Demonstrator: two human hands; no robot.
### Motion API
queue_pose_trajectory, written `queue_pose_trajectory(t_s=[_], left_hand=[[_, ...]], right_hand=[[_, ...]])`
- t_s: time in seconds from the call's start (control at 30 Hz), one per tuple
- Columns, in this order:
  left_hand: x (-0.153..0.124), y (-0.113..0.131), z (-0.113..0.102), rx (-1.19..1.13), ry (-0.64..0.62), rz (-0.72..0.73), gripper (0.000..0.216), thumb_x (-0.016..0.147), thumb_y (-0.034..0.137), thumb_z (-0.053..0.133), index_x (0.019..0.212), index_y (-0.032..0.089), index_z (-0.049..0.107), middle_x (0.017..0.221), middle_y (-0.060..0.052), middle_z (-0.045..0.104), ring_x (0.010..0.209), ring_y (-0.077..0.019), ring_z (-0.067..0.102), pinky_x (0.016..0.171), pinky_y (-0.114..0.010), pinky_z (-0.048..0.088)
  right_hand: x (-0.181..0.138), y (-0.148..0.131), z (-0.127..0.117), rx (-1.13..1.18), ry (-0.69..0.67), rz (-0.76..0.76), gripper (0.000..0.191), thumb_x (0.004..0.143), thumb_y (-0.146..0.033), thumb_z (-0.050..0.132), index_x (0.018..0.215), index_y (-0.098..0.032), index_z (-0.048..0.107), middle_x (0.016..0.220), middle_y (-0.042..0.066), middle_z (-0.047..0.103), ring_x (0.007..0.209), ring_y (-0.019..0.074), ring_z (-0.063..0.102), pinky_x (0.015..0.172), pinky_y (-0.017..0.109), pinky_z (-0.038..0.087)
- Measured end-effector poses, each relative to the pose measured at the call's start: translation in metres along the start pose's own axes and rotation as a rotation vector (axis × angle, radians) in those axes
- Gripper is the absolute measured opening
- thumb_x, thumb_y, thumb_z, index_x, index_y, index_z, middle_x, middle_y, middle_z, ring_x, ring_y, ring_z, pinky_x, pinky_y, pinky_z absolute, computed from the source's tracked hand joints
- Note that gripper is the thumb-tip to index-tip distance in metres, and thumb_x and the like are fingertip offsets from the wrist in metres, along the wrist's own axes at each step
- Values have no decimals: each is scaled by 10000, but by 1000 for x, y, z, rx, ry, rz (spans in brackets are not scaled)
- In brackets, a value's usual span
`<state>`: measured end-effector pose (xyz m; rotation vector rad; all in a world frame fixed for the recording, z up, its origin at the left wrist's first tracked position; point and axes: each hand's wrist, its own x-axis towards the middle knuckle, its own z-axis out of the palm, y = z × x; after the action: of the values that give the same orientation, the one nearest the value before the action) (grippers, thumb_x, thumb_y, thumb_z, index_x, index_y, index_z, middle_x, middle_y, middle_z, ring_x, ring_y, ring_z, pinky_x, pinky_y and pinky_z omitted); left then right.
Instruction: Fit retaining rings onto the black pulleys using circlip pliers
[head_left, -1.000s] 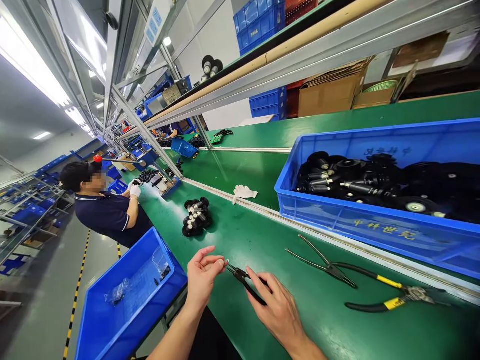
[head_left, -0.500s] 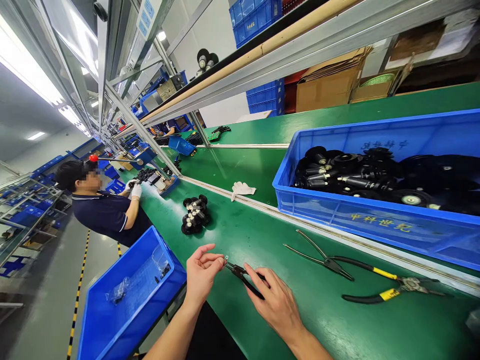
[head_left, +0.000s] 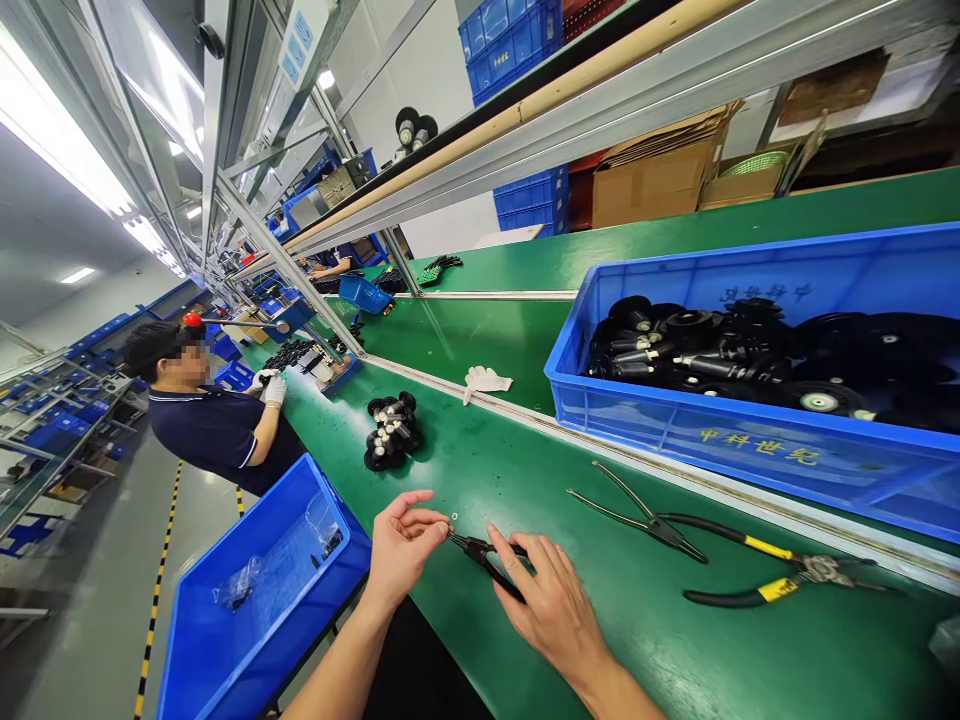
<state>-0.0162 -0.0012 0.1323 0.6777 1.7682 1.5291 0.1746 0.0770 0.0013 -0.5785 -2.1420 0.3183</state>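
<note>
- Dark-handled pliers (head_left: 478, 550): lower centre of the frame, above the green tabletop (head_left: 525, 470), in the right hand's grip, tips directed toward the left hand.
- Person (head_left: 202, 425): left side of the frame, in a dark shirt and white gloves, both hands over the far tabletop.
- Blue crate (head_left: 285, 570): lower left, with clear plastic bags inside.
- Black wheel parts (head_left: 394, 430): clustered on the tabletop, centre-left.
- Left hand (head_left: 401, 545): fingers curled, thumb and index finger together at the pliers' tips; cannot tell whether a small part is pinched there.
- Small ring (head_left: 454, 516): pale, just above the pliers' tips in the frame.
- White glove (head_left: 487, 381): centre of the frame, lying across the metal rail.
- Right hand (head_left: 551, 590): fingers closed around the pliers' handles.
- Bare-metal pliers (head_left: 649, 520): right of centre, lying on the tabletop.
- Yellow-and-black pliers (head_left: 780, 575): lower right, handles spread.
- Blue bin (head_left: 637, 425): right side, holding black wheeled parts.
</note>
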Motion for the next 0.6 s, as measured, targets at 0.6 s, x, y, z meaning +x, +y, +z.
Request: queue_pose_trajectory(t_s=[0.6], left_hand=[[161, 1, -67, 1429, -279, 817, 409, 994, 58, 534, 1352, 208, 662, 1138, -107, 801, 1073, -248, 731, 982, -413, 576]], right_hand=[[-8, 25, 20, 143, 70, 204, 607, 1038, -347, 570, 1633, -289, 465, 1047, 62, 677, 781, 126, 712, 585, 164, 554]])
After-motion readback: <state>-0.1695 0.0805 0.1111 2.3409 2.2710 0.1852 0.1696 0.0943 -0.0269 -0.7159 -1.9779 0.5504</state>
